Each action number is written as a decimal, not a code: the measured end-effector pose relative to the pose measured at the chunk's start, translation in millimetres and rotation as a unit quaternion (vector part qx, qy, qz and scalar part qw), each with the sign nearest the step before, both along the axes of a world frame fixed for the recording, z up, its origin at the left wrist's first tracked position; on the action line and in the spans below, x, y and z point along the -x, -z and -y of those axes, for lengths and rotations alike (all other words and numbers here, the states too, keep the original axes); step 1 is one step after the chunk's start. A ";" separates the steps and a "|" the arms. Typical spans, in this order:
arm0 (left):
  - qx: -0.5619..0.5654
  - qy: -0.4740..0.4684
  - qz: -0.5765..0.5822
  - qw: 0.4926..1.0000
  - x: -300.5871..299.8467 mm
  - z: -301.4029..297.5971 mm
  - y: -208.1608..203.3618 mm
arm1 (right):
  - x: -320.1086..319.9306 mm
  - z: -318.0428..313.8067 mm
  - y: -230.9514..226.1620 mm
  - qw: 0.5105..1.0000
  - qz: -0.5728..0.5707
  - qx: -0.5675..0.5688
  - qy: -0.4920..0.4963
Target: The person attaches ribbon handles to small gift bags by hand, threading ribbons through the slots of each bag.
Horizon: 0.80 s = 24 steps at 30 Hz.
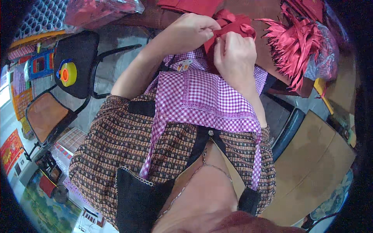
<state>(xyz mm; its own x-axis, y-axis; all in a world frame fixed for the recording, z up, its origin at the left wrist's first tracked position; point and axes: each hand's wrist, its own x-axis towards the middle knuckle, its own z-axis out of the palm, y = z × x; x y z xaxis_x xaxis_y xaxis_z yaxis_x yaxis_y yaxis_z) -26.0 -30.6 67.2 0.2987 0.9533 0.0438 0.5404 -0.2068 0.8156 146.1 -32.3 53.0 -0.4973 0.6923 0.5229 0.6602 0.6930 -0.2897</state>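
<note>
A piece of red fabric with ribbon-like folds [244, 28] is bunched up at the near edge of the brown table [268, 58], partly hanging toward my lap. My left hand [190, 34] comes at it from the left, its thumb and fingers pinched together at the fabric's edge. Close beside it, my right hand [237, 56] is curled with its knuckles up and grips the same fabric. The fingertips of the right hand are mostly hidden, so the exact hold does not show. Below both hands lies my purple checked apron [217, 91].
A bundle of red ribbon strips [293, 46] lies on the table at right, beside a clear plastic bag [328, 52]. Flat red pieces [190, 4] are at the far edge. On the left stands a black chair [75, 48] with a yellow round object [68, 73]. Cardboard [311, 163] lies at right.
</note>
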 end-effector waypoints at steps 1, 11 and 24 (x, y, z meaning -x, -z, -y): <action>-0.003 0.002 0.002 1.000 1.2 0.2 1.6 | 0.7 -0.8 0.6 1.000 -0.016 0.010 -0.005; -0.052 0.013 0.012 0.998 -1.4 0.3 7.0 | 2.7 -5.9 13.2 0.991 -0.094 0.091 0.024; -0.069 -0.062 -0.009 0.996 -9.3 0.4 10.9 | -36.3 -18.2 -16.4 0.994 -0.058 0.076 -0.059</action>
